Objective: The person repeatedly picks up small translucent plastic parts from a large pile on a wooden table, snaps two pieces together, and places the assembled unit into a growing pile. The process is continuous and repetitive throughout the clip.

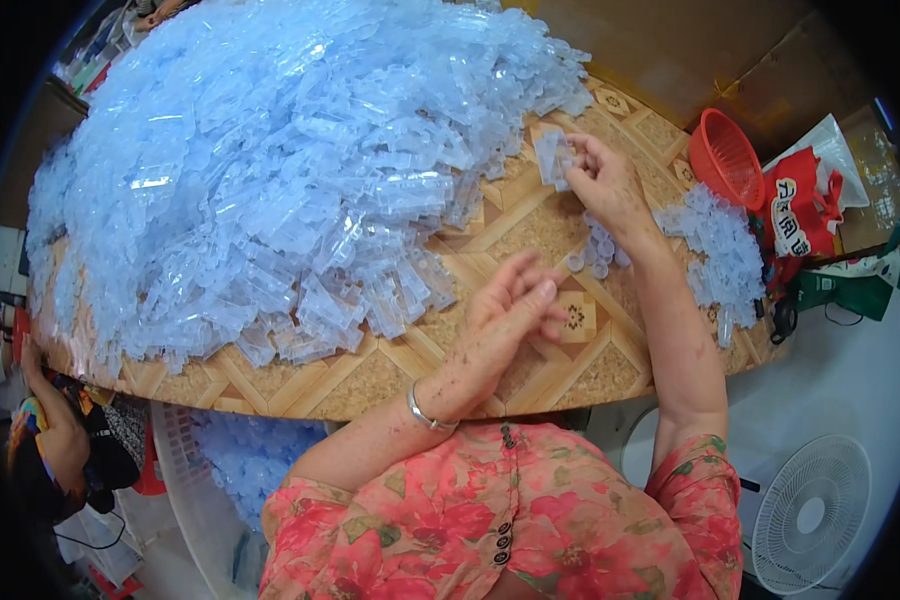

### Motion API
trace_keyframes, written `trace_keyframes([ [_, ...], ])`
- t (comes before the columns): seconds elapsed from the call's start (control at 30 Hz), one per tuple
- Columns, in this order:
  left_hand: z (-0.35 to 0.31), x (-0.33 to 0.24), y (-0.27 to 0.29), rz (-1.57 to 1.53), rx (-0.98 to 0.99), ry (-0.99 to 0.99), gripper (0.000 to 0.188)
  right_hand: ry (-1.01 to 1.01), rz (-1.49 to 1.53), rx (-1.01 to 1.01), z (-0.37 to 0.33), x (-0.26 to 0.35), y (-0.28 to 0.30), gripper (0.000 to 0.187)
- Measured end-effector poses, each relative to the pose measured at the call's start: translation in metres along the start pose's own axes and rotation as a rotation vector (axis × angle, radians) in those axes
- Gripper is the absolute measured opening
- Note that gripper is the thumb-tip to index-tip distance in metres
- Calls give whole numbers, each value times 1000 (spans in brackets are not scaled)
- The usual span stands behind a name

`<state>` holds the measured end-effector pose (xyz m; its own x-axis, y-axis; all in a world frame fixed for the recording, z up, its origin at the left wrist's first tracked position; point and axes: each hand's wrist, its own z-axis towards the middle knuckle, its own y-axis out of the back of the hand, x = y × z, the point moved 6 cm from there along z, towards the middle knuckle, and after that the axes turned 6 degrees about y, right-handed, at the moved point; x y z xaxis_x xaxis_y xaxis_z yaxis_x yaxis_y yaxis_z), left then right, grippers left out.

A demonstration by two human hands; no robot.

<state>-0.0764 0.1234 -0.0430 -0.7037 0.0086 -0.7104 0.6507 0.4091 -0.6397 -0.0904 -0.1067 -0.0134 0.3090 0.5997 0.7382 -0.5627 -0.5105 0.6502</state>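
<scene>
A clear, bluish, flat rectangular plastic piece (pixel 552 158) is pinched between the thumb and fingers of the right hand (pixel 612 192). It is held out to the left of the fingertips, above the wood-and-cork-patterned tabletop (pixel 590 370), just beside the right-hand edge of a large heap of similar clear bluish plastic pieces (pixel 290 180). Whether a single piece or several overlapping ones are gripped cannot be told.

The left hand (pixel 505 318) is held nearer the body, lower and to the left of the pinched piece and well apart from it. Its fingers are loosely bent and parted, with the thumb raised near them, and nothing is seen to be gripped in it. A silver-coloured metal bracelet (pixel 423 410) is worn on the left wrist.

The heap is spread over the left and far parts of the tabletop, its near edge lying to the left of the left hand. A few small, round, clear plastic pieces (pixel 599 250) are set between the two hands, partly hidden by the right forearm. To the right of that forearm, a smaller pile of pale bluish plastic pieces (pixel 720 245) is gathered, with a round red plastic basket (pixel 727 160) tilted just beyond it.
</scene>
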Motion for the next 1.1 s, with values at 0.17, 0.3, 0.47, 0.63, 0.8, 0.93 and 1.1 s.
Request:
trace_keyframes([
  [0.17, 4, -10, 4, 70, -89, -150, 50, 173, -56, 17, -95, 66, 18, 38],
  [0.3, -1, -10, -9, 190, 24, -100, 41, 385, -220, 37, -137, 79, 30, 36],
  [0.47, -6, 4, -26, 297, 121, 0, 35, 364, -64, 42, -155, 77, 46, 30],
  [0.63, -7, 10, -45, 242, 180, 102, 40, 303, 84, -22, -171, 59, 61, 22],
  [0.8, -4, 26, -52, 100, 337, 246, 50, 232, 176, 6, -181, 45, 65, 24],
  [0.93, 2, 28, -48, -34, 279, 237, 55, 279, -427, -459, -184, 9, 114, 32],
  [1.1, 11, 25, -50, -216, 317, 239, 59, -74, -1059, -569, -207, -67, 166, 34],
])
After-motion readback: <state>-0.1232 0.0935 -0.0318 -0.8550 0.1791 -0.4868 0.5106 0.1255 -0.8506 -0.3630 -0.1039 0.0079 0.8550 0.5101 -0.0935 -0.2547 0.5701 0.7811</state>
